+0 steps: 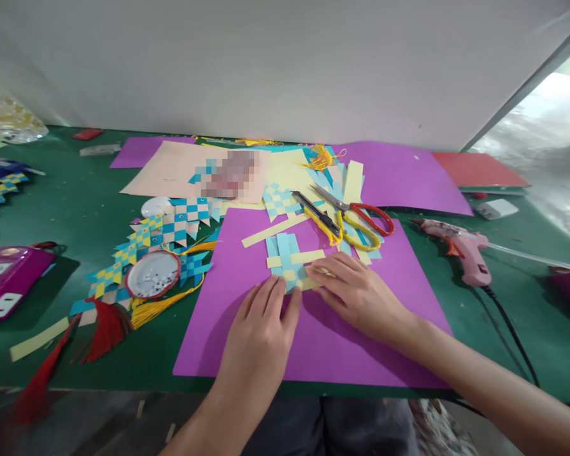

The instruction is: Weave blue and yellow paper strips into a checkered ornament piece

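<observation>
A small weave of light blue and pale yellow paper strips (285, 248) lies on a purple sheet (237, 329). The fingertips and thumb of my left hand (262, 323) press on its lower left edge and hold it. From the right, my right hand (356, 288) pinches a pale yellow paper strip (312, 283) at the side of the weave; its fingertips partly hide the strip. Just beyond the hands lie a box cutter (319, 218) and scissors (356, 215) with red and yellow handles. A loose yellow strip (273, 230) rests above the weave.
A pink glue gun (456, 247) with its cord lies at the right. On the left are checkered woven paper pieces (137, 244), a round dish of small beads (152, 275), red tassels (105, 329) and a purple power strip (14, 278). A white panel (266, 69) stands behind.
</observation>
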Motion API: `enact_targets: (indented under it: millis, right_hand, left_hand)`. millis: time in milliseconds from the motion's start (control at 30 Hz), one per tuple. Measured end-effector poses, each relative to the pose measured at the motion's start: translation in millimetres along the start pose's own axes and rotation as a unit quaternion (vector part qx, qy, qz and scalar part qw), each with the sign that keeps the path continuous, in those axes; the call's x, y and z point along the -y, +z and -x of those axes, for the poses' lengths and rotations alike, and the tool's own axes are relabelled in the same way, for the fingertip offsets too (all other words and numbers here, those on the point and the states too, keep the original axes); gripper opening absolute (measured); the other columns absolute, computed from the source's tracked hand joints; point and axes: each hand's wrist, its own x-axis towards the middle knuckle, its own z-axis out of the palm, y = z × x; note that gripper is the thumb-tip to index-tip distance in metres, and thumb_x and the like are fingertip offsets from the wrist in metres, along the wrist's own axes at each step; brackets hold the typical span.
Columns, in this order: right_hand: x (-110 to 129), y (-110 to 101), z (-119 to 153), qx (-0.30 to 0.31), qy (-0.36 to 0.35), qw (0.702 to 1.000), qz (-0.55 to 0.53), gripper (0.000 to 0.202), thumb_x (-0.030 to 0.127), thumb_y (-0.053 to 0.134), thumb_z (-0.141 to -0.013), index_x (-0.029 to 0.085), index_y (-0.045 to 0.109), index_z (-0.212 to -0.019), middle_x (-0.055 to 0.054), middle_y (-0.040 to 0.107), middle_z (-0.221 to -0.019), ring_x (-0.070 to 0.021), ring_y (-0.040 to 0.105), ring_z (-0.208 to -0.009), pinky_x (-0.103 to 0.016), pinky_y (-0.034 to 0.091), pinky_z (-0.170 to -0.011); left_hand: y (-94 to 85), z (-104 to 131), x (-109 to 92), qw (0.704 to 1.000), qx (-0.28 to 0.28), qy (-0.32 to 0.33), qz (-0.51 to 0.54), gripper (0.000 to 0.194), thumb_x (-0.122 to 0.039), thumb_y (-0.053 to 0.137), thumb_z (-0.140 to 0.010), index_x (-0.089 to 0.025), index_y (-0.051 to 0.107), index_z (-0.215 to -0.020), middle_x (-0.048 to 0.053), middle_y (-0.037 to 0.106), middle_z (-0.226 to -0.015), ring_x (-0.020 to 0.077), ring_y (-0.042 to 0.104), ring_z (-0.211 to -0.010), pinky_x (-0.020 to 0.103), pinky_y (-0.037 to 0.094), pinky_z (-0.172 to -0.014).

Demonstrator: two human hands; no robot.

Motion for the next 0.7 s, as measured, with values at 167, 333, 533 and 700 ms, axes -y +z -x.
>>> enact_targets:
  millis: [167, 333, 533, 700]
  right_hand:
    - [0.1, -0.9, -2.3, -0.004, -0.009, 1.000, 0.006, 0.022, 0.015, 0.049, -0.093, 0.011, 0.067, -0.105, -0.013, 0.068, -0.102, -0.0248, 0.059, -0.099, -0.042, 0.055, -0.083]
    - [0.3, -0.6, -2.6, -0.015, -0.009, 1.000, 0.019, 0.022, 0.014, 0.047, -0.093, 0.013, 0.067, -0.102, -0.012, 0.068, -0.098, -0.0242, 0.060, -0.095, -0.041, 0.055, -0.080]
    - [-0.1, -0.3, -1.3, -0.017, -0.024, 0.999, 0.037, 0.025, 0.014, 0.048, -0.092, 0.011, 0.064, -0.111, -0.013, 0.069, -0.102, -0.0255, 0.061, -0.095, -0.041, 0.053, -0.077]
    - [2.4, 0.4, -2.1, 0.005, -0.014, 0.998, 0.053, 0.022, 0.013, 0.050, -0.091, 0.015, 0.067, -0.105, -0.011, 0.068, -0.103, -0.0246, 0.061, -0.095, -0.038, 0.052, -0.076]
  left_hand:
    - [-3.3, -6.9, 3.9, 1.000, -0.007, 0.011, -0.007, 0.036, 0.004, 0.042, -0.086, -0.012, 0.065, -0.109, 0.015, 0.071, -0.106, 0.0271, 0.067, -0.098, 0.039, 0.057, -0.079]
    - [-2.5, -16.6, 17.6, 0.999, 0.020, 0.022, 0.028, 0.027, -0.003, 0.049, -0.088, -0.011, 0.063, -0.110, 0.011, 0.069, -0.095, 0.0244, 0.066, -0.088, 0.037, 0.054, -0.074]
    - [2.3, -22.9, 28.7, 0.996, 0.035, 0.047, 0.061, 0.019, -0.004, 0.051, -0.087, -0.013, 0.065, -0.097, 0.009, 0.067, -0.096, 0.0249, 0.062, -0.090, 0.037, 0.052, -0.074]
    - [1.7, -23.5, 28.8, 0.993, 0.025, 0.078, 0.084, 0.025, -0.003, 0.041, -0.091, -0.012, 0.065, -0.093, 0.010, 0.067, -0.091, 0.0225, 0.062, -0.086, 0.036, 0.052, -0.075]
